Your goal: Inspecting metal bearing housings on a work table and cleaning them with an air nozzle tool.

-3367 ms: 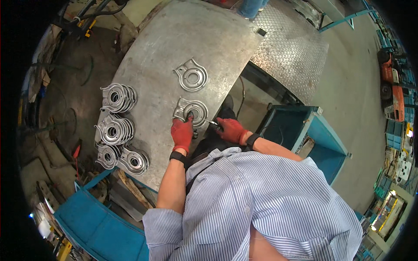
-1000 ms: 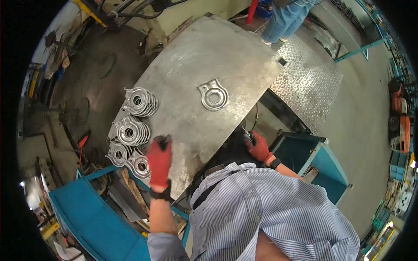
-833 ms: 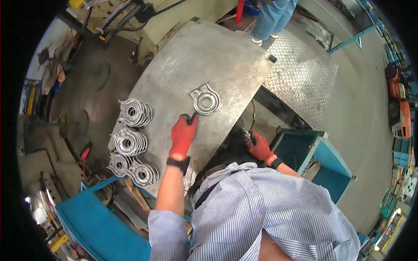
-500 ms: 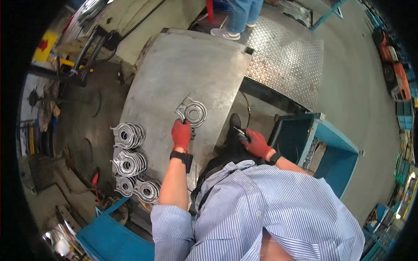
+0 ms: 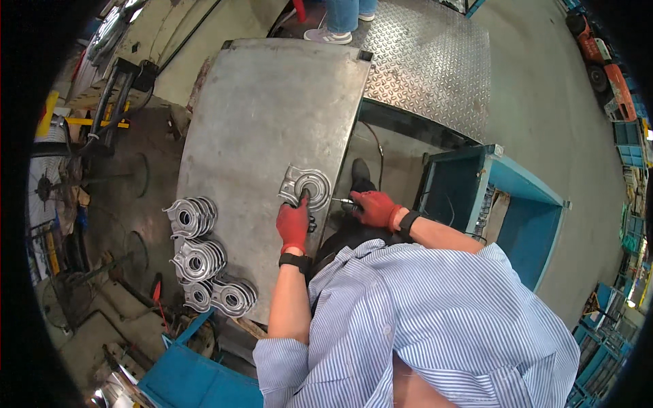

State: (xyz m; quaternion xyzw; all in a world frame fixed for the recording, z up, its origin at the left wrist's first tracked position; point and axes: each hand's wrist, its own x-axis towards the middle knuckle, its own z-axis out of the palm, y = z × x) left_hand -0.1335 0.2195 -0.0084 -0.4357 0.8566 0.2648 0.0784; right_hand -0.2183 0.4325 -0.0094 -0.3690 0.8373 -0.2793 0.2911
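Observation:
A stamped metal bracket with a round ringed opening (image 5: 313, 187) lies flat near the right edge of the metal table. My left hand (image 5: 294, 223), in a red glove with dark fingertips, holds it from the near side, one finger stretched over the rings. Small dark rounded shapes show beside this hand; I cannot tell what they are. Just off the table's right edge, my right hand (image 5: 376, 209), gloved alike, is closed around a slim tool with a thin metal tip (image 5: 343, 200). The tip points left, close to the bracket's rim; whether they touch is unclear.
Stacks of similar brackets (image 5: 197, 258) stand along the table's (image 5: 265, 102) left edge. To the right is an open blue metal bin (image 5: 527, 224). Behind it lies a tread-plate platform (image 5: 428, 68); another person's shoes (image 5: 328, 36) are at the table's far end.
My right hand has come left and slightly up, bringing the tool's tip close to the bracket. The bracket sits nearer the right edge, and my left finger has moved onto its rings.

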